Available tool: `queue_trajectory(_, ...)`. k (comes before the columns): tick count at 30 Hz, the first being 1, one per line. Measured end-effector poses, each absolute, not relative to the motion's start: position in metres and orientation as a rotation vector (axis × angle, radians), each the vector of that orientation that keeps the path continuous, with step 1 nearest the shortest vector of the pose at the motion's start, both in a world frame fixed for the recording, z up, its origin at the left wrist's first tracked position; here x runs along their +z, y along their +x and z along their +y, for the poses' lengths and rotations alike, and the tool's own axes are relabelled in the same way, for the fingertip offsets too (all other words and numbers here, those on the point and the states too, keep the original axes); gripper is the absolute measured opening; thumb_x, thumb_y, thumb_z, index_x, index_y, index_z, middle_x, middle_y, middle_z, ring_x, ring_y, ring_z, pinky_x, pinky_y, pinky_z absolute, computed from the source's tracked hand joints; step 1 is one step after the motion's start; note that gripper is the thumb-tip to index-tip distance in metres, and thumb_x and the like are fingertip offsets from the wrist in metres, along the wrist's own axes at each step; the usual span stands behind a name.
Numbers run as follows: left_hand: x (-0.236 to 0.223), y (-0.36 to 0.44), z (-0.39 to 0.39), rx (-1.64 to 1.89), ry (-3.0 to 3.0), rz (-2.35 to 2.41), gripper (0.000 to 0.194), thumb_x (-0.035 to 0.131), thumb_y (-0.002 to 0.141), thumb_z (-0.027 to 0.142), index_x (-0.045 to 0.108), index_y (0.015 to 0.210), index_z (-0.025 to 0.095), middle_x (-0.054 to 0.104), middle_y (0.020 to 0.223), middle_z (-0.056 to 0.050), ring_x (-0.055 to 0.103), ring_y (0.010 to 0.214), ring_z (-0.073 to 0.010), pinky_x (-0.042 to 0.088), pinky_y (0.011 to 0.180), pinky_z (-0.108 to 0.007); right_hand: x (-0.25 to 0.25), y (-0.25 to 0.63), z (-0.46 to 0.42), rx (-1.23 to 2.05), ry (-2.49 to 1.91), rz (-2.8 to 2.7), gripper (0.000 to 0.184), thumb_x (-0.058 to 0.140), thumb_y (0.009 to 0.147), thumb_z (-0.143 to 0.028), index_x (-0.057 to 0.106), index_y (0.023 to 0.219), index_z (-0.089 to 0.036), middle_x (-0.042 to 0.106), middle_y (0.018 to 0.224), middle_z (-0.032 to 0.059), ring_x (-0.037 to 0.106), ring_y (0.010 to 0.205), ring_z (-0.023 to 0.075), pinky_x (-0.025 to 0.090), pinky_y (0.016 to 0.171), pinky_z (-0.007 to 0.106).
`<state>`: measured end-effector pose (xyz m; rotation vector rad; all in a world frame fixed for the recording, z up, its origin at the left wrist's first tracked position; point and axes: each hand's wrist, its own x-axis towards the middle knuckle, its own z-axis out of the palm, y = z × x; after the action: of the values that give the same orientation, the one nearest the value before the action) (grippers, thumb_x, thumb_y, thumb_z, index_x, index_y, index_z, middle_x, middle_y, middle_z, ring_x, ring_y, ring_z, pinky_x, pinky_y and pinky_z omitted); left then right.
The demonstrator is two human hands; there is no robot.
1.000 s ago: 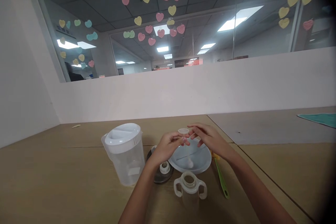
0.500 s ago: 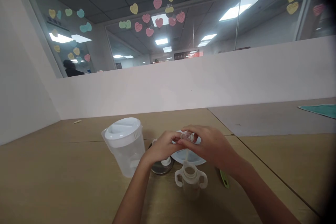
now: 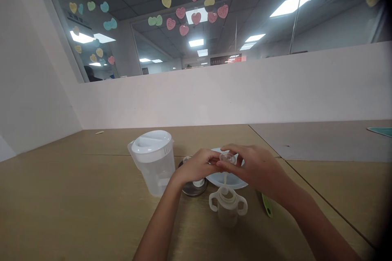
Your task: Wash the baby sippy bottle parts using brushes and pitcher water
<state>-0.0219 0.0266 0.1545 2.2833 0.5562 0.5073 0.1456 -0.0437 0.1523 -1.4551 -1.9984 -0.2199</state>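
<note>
Between the fingertips of my left hand (image 3: 199, 166) and my right hand (image 3: 255, 167) is a clear round straw top (image 3: 228, 158). Both hands are closed on it from opposite sides. A pale straw (image 3: 225, 178) hangs down from it, its thick lower end at the mouth of a cup. This two-handled baby cup (image 3: 228, 214) stands upright and uncovered on the table, just below my hands. I cannot tell whether the straw's end is inside the opening or just behind it.
A lidded translucent pitcher (image 3: 154, 167) stands to the left. Behind my hands are a pale blue plate (image 3: 234, 182) and a dark round dish (image 3: 195, 189) with white parts, partly hidden. A green-handled tool (image 3: 267, 205) lies right of the cup. A white wall (image 3: 214, 98) rises behind the table.
My view has shifted, so everything sits farther right in the picture. The straw's lower end has moved slightly closer over the cup's mouth. Both hands keep their grip on the top.
</note>
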Motion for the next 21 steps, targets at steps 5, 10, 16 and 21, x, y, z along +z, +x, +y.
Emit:
queue_trajectory(5, 0.149, -0.036, 0.037, 0.298, 2.486, 0.886, 0.020, 0.058, 0.075, 0.027, 0.070, 0.089, 0.020, 0.067, 0.078, 0.000, 0.058, 0.072, -0.0129, 0.039, 0.061, -0.019, 0.146, 0.144, -0.042, -0.173, -1.576, -2.143, 0.035, 0.051, 0.080, -0.053, 0.065, 0.096, -0.025, 0.067, 0.073, 0.0016, 0.059, 0.064, 0.0164, 0.027, 0.050, 0.023)
queue_trajectory(10, 0.128, -0.042, 0.059, 0.030, 2.590, 1.550, 0.009, 0.066, 0.064, 0.022, 0.072, 0.070, 0.019, 0.070, 0.071, -0.005, 0.061, 0.064, -0.0168, 0.039, 0.055, -0.023, 0.140, 0.141, -0.045, 0.034, -1.759, -2.269, 0.020, 0.062, 0.071, -0.040, 0.066, 0.079, -0.021, 0.064, 0.069, 0.0019, 0.057, 0.058, 0.0152, 0.025, 0.047, 0.022)
queue_trajectory(16, 0.117, -0.042, 0.070, -0.013, 2.580, 1.708, 0.018, 0.068, 0.063, 0.032, 0.072, 0.068, 0.015, 0.070, 0.070, -0.011, 0.064, 0.069, -0.0215, 0.043, 0.059, -0.026, 0.138, 0.138, -0.042, 0.063, -1.758, -2.283, 0.019, 0.064, 0.069, -0.036, 0.063, 0.079, -0.020, 0.061, 0.066, 0.0009, 0.055, 0.053, 0.0133, 0.022, 0.045, 0.022)
queue_trajectory(21, 0.109, -0.039, 0.072, -0.048, 2.582, 1.774, 0.028, 0.049, 0.080, 0.029, 0.071, 0.088, 0.013, 0.070, 0.090, -0.019, 0.065, 0.085, -0.0251, 0.047, 0.069, -0.030, 0.145, 0.136, -0.065, -0.027, -1.766, -2.264, 0.022, 0.060, 0.075, -0.042, 0.060, 0.071, -0.021, 0.059, 0.059, 0.0008, 0.051, 0.048, 0.0131, 0.023, 0.044, 0.023)
